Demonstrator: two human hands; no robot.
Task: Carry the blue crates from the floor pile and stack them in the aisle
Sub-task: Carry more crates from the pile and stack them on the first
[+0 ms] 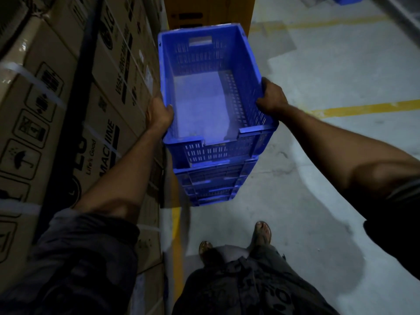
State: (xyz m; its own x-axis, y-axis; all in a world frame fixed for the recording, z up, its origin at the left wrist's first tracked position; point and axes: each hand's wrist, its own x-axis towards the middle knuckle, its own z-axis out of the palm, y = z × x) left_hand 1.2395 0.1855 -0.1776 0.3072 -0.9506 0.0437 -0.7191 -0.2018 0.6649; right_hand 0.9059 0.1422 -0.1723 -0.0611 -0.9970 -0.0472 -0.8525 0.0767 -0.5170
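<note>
An empty blue slatted crate (204, 103) is straight in front of me, on top of a stack of blue crates (213, 185) that stands on the floor. My left hand (159, 114) grips the crate's left rim, thumb over the edge. My right hand (271, 97) grips the right rim the same way. The crate looks nested into the ones below; whether it is fully seated I cannot tell.
Tall strapped cardboard boxes (68, 110) wall the left side, close to the stack. A yellow-brown box (209, 12) stands behind it. Grey concrete floor with yellow lines (363, 108) spreads to the right. Another blue crate (343, 0) shows at the top right. My feet (234, 242) are just behind the stack.
</note>
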